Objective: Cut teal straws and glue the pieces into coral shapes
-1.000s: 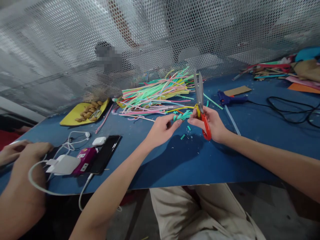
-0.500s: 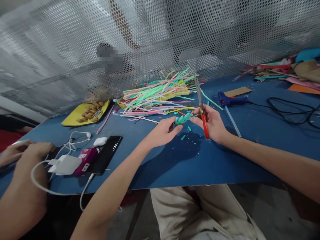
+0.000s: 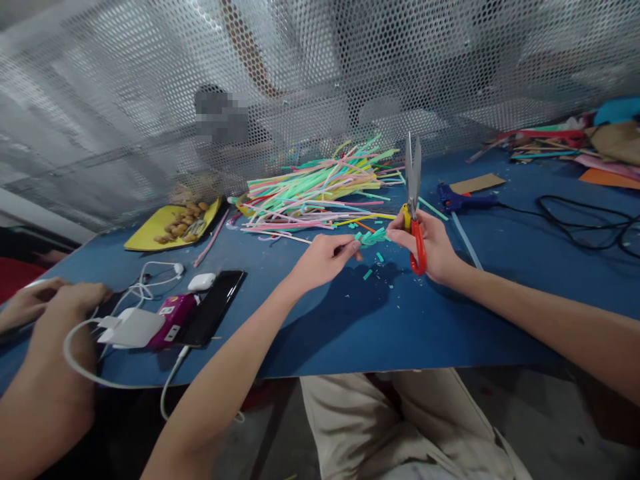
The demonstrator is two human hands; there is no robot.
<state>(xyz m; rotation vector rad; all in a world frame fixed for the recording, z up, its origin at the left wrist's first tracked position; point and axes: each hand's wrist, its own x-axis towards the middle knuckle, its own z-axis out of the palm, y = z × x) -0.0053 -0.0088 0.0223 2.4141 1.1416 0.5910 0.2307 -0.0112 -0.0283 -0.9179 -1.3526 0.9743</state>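
My left hand (image 3: 330, 262) is closed, its fingertips pinching one end of a green piece (image 3: 370, 237) with many short slanting tufts, like a snipped pipe cleaner or foam strip. In my right hand (image 3: 429, 248) is a pair of scissors (image 3: 413, 180) with red and yellow handles, blades pointing up and slightly apart. My right fingertips are close by the other end of the green piece; whether they touch it I cannot tell. Small green offcuts (image 3: 367, 274) lie on the blue table (image 3: 330, 340) beneath. Behind my hands spreads a pile of coloured fuzzy sticks (image 3: 320, 177).
At left are a yellow tray (image 3: 145, 230) of brown lumps, a black phone (image 3: 215, 307), a white charger (image 3: 137, 327), cables and another person's hands (image 3: 75, 297). On the right lie a blue glue gun (image 3: 465, 199), its cord and scraps. Perforated metal mesh (image 3: 300, 67) stands behind.
The scissors have turned in my right hand, so their blades now stand more upright and a little parted. My left fingers have shifted slightly left along the green piece.
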